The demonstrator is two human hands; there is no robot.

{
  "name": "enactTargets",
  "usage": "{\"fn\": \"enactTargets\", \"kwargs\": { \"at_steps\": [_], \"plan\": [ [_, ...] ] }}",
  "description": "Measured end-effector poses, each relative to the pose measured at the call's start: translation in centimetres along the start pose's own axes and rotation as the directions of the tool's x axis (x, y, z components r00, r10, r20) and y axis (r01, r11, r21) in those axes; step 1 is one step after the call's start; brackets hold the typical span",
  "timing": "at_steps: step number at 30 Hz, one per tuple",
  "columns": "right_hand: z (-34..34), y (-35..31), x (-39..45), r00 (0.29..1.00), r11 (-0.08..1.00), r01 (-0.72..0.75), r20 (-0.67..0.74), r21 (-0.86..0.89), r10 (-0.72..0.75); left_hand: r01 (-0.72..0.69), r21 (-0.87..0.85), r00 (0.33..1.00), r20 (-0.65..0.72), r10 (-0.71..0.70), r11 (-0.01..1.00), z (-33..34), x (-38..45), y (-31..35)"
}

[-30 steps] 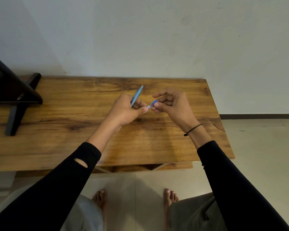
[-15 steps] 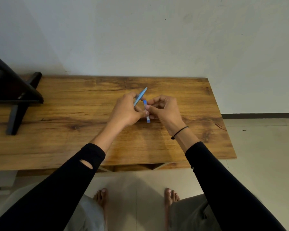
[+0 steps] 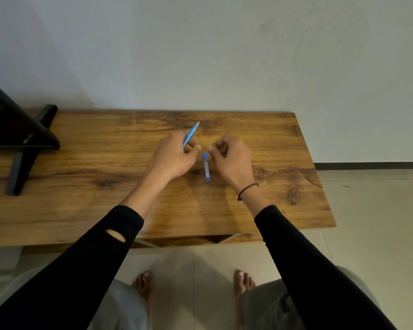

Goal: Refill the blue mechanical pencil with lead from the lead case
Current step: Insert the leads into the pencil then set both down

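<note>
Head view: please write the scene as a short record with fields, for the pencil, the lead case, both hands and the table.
pencil: blue mechanical pencil, held in the left hand, tip pointing up and away
lead case: blue lead case, lying flat on the table between the hands, no hand on it
right hand: right hand beside the case, fingers curled; whether they pinch a lead cannot be told
table: wooden table
other: dark stand at the table's left end
</note>
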State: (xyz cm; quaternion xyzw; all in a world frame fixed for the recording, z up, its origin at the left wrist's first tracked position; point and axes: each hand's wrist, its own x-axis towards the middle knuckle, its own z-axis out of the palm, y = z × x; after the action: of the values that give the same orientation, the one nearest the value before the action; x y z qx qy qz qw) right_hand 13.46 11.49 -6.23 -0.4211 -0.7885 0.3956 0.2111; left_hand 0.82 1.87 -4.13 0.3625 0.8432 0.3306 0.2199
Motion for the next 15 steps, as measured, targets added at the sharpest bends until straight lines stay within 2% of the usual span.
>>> {"fn": "enactTargets", "kwargs": {
  "at_steps": [3, 6, 10, 12, 15],
  "plan": [
    [-0.6, -1.1, 0.2, 0.997, 0.928, -0.013, 0.071, 0.373, -0.015, -0.019, -0.023, 0.995, 0.098, 0.022, 1.0, 0.1, 0.0, 0.7],
    [-0.3, -1.6, -0.3, 0.99, 0.859, -0.06, 0.137, 0.509, -0.012, -0.051, -0.049, 0.986, 0.158, 0.059, 0.997, 0.3, -0.2, 1.3],
    [-1.2, -1.6, 0.0, 0.983, 0.69, -0.181, 0.106, 0.701, 0.15, -0.053, -0.056, 0.97, 0.235, 0.065, 0.997, 0.4, -0.4, 1.4],
    [-2.8, -1.8, 0.8, 0.978, 0.486, -0.185, 0.109, 0.854, 0.18, -0.012, -0.07, 0.959, 0.281, 0.032, 0.997, 0.4, -0.2, 1.1],
    [-5.7, -2.2, 1.5, 0.954, 0.051, -0.184, 0.166, 0.982, 0.249, 0.002, -0.079, 0.958, 0.287, 0.02, 0.997, 0.1, 0.1, 0.4]
  ]
}}
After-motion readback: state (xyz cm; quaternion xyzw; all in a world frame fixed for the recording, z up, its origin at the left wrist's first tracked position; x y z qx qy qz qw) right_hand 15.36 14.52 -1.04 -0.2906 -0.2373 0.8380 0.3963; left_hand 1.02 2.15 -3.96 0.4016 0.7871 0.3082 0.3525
